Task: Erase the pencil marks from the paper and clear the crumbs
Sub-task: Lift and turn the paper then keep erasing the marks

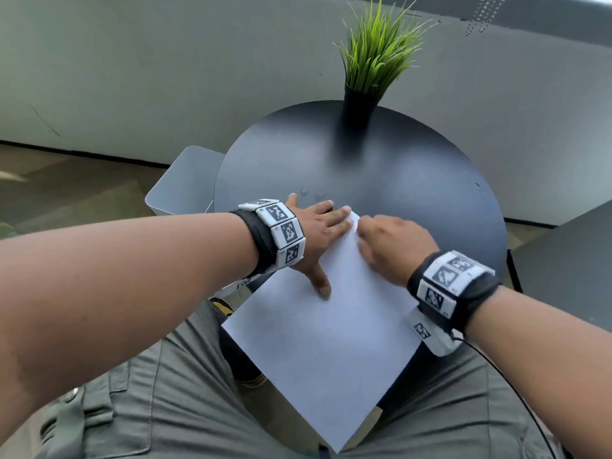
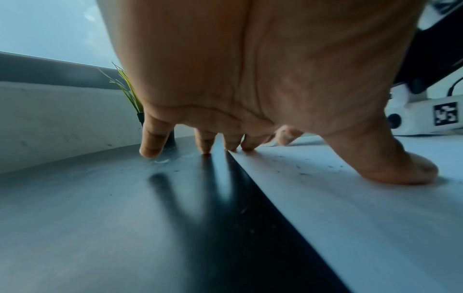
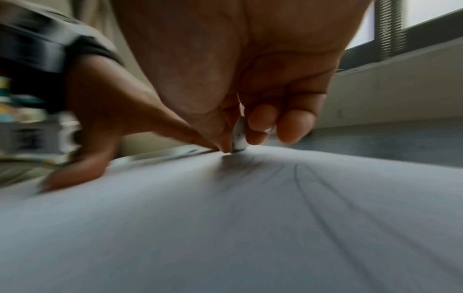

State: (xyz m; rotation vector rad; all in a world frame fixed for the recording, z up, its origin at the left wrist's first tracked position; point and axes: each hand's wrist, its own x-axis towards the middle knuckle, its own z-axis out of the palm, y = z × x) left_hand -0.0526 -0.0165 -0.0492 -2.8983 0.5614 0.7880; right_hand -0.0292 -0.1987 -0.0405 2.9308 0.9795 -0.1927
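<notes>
Paper [image 1: 326, 342] on the round bench [image 1: 414, 180], near the plant [image 1: 374, 58] — left hand [image 1: 318, 236] spread flat, pressing its edge; right hand [image 3: 250, 79] fingers pinch an eraser [image 3: 239, 136] against the paper's far corner.

1 paper [image 1: 331, 342], 1 eraser [image 3: 239, 136], 2 hands, 1 plant [image 1: 374, 58], 1 table [image 1: 414, 180].

Eraser [image 3: 239, 136] mostly hidden between the right hand's [image 1: 390, 246] fingers [image 3: 263, 123], pencil marks [image 3: 325, 208] smeared by motion blur, crumbs [image 2: 303, 172] too small to be counted, paper's [image 1: 328, 342] far corner covered by both hands.
</notes>
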